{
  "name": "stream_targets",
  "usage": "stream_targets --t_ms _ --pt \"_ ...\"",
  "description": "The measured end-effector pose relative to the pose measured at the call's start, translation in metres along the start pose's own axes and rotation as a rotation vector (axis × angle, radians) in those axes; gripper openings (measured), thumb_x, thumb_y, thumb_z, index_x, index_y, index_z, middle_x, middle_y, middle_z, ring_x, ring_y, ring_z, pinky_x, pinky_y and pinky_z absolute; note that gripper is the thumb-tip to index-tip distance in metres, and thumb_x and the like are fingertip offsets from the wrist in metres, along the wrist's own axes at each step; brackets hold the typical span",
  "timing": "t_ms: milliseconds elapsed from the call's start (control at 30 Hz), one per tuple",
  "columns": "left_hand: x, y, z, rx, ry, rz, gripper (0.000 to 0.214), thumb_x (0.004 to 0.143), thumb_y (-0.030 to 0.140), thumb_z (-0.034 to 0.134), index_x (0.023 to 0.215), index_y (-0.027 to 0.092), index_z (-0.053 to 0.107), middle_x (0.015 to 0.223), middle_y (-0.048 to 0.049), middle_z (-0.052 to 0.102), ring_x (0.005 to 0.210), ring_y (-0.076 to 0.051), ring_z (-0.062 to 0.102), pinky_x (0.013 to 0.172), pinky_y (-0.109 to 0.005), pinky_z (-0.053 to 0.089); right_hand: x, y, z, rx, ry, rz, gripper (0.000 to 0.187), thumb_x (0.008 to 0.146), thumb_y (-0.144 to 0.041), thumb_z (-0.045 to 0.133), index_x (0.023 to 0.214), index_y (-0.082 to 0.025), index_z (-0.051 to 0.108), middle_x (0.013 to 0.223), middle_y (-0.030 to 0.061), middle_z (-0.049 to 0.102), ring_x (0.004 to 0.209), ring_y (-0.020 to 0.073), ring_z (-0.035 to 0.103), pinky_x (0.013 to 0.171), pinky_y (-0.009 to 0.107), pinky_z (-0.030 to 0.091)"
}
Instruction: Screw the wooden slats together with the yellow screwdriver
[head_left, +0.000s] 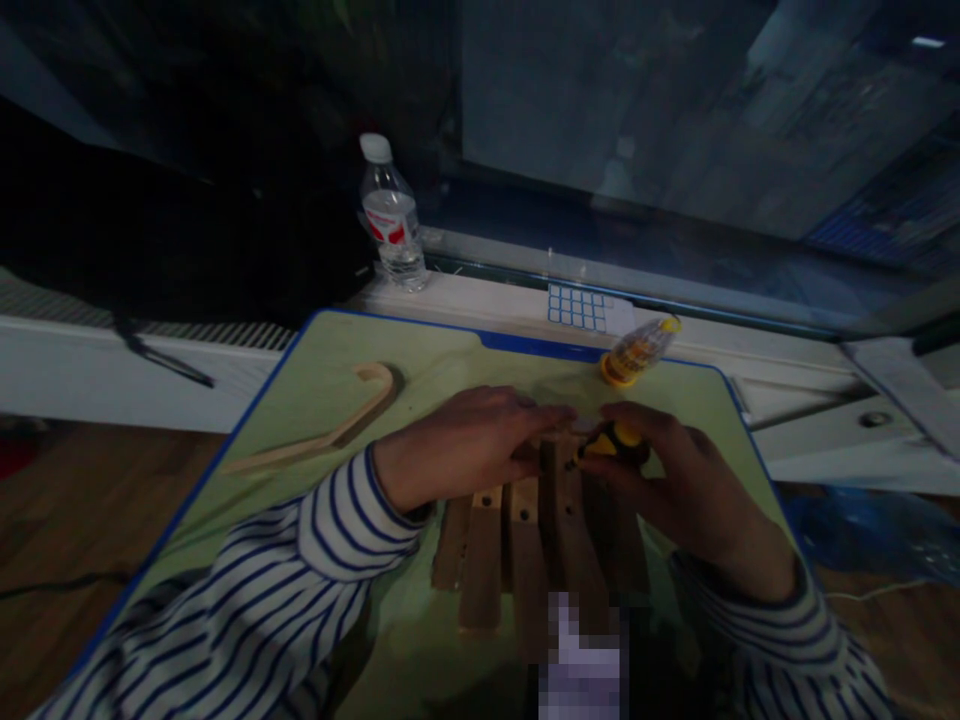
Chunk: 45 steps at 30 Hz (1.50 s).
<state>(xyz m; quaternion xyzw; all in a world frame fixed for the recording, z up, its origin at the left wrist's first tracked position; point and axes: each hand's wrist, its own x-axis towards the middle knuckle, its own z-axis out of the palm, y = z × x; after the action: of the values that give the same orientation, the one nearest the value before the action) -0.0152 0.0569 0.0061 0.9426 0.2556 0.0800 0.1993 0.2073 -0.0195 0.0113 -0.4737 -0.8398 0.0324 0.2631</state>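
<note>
I've got my left hand [476, 435] arched palm-down at the far end of the brown slatted wooden piece [527, 545], its grip I can't tell; at that piece's far right, my right hand [682, 475] curls inward, clamped on a stubby yellow-and-dark tool [628, 434].

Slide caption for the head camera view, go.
Left hand at the wooden pieces, right hand holding a yellow-and-dark object at their far end, on a blue-edged table.
</note>
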Motion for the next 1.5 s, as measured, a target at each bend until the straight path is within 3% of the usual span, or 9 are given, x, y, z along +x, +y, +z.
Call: stream_targets --t_ms 200,400,767,1067,1200,1300,1400,1500 --pt "0.0 0.0 0.002 0.017 0.003 -0.027 0.054 0.083 0.034 0.065 0.133 0.026 0.048 0.101 -0.0041 0.066 0.091 -0.022 0.062 0.076 -0.032 0.047 0.003 -0.002 -0.005 0.104 -0.066 -0.079 0.04 0.09 -0.026 0.058 0.129 -0.026 0.046 0.103 0.0051 0.072 0.082 0.0176 0.071 0.069 0.033 0.06" --pt "-0.001 -0.002 0.003 0.02 -0.015 -0.03 0.071 0.077 0.038 0.072 0.139 0.027 0.041 0.107 -0.0051 0.066 0.098 -0.024 0.061 0.08 -0.034 0.047 0.002 -0.008 -0.01 0.238 -0.139 0.003 0.045 0.091 -0.015 0.052 0.133 -0.026 0.043 0.12 0.0061 0.067 0.105 0.0181 0.066 0.085 0.033 0.058" --pt "-0.002 -0.002 0.001 0.017 -0.019 -0.031 0.072 0.078 0.04 0.073 0.14 0.028 0.04 0.111 -0.0056 0.064 0.103 -0.025 0.06 0.087 -0.035 0.045 -0.003 -0.003 -0.006 0.071 -0.099 0.051 0.029 0.088 -0.031 0.061 0.115 -0.025 0.049 0.098 0.0063 0.072 0.088 0.0221 0.071 0.067 0.032 0.058" --pt "-0.002 0.0 -0.003 0.019 -0.048 -0.034 0.069 0.079 0.038 0.072 0.139 0.028 0.04 0.11 -0.0054 0.066 0.102 -0.025 0.061 0.084 -0.033 0.045 -0.004 -0.002 -0.003 0.044 -0.064 0.025 0.033 0.09 -0.031 0.058 0.119 -0.023 0.046 0.094 0.0064 0.072 0.079 0.0209 0.071 0.063 0.033 0.057" --pt "0.004 -0.003 -0.011 -0.054 -0.076 0.009 0.055 0.086 0.041 0.063 0.135 0.027 0.045 0.119 -0.0056 0.064 0.106 -0.024 0.061 0.086 -0.033 0.045 -0.006 -0.002 -0.002 0.042 -0.034 0.006 0.038 0.092 -0.029 0.056 0.127 -0.023 0.043 0.097 0.0063 0.072 0.079 0.0197 0.071 0.064 0.033 0.058" --pt "0.012 -0.007 -0.015 -0.178 -0.124 0.046 0.041 0.089 0.045 0.058 0.125 0.024 0.055 0.112 -0.0042 0.068 0.098 -0.02 0.064 0.082 -0.029 0.046 -0.007 -0.002 -0.003 0.05 -0.046 -0.035 0.035 0.094 -0.025 0.052 0.128 -0.023 0.042 0.103 0.0072 0.072 0.083 0.0187 0.071 0.067 0.033 0.059" --pt "0.019 -0.01 -0.013 -0.263 -0.137 0.046 0.035 0.093 0.044 0.051 0.119 0.021 0.059 0.102 -0.0044 0.07 0.086 -0.017 0.066 0.074 -0.024 0.046 -0.008 -0.003 -0.003 0.046 -0.052 -0.039 0.037 0.094 -0.023 0.051 0.129 -0.022 0.041 0.108 0.008 0.071 0.088 0.0192 0.071 0.07 0.034 0.059" --pt "0.021 -0.011 -0.008 -0.27 -0.103 0.074 0.033 0.097 0.042 0.044 0.12 0.023 0.059 0.109 -0.0045 0.069 0.094 -0.016 0.065 0.078 -0.024 0.047 -0.008 -0.005 -0.002 0.047 -0.05 -0.053 0.038 0.093 -0.022 0.052 0.13 -0.022 0.041 0.107 0.0081 0.07 0.086 0.019 0.07 0.069 0.033 0.059"
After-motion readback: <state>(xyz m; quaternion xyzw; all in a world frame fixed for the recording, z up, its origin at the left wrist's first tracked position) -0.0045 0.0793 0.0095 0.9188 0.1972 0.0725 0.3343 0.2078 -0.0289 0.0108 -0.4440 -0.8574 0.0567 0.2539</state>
